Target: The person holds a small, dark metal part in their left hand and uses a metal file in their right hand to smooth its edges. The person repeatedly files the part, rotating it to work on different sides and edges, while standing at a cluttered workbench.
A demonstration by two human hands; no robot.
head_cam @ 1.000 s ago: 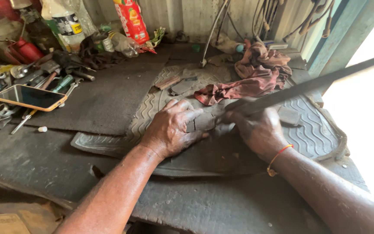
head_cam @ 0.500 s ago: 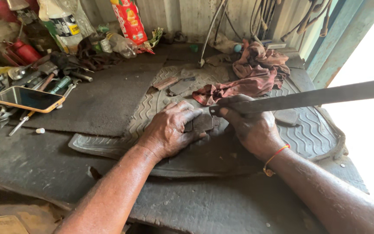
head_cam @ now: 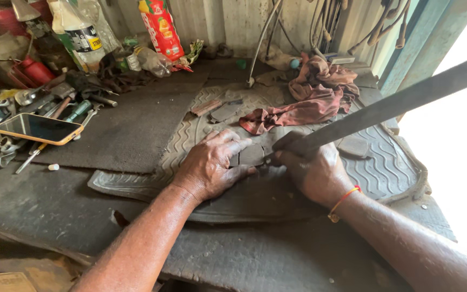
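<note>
On a dark, worn workbench (head_cam: pixel 277 259) lies a ribbed rubber mat (head_cam: pixel 390 173), and both hands work at its middle. The left hand (head_cam: pixel 212 167) rests palm down on the mat with its fingers (head_cam: pixel 232 145) slightly spread, the thumb and forefinger pressing on either side of a small dark rubber piece (head_cam: pixel 252 155) that lies flat on the mat between the two hands. The right hand (head_cam: pixel 314 170) is closed around the lower end of a long flat metal blade (head_cam: pixel 406 103), its fingers curled tight about it; the blade slants up and away to the right, and its lower end meets the rubber piece just beside the left thumb. A thin orange band (head_cam: pixel 342 201) sits on the right wrist. Behind the hands a crumpled reddish cloth (head_cam: pixel 309 103) lies on the far part of the mat, with a few small rubber scraps (head_cam: pixel 220 110) near it. To the left, well apart from the hands, a phone (head_cam: pixel 38 128) with an orange edge lies screen up among scattered hand tools (head_cam: pixel 77 105). Plastic bottles (head_cam: pixel 77 32) and a red and yellow packet (head_cam: pixel 160 30) stand at the back against a corrugated wall.
</note>
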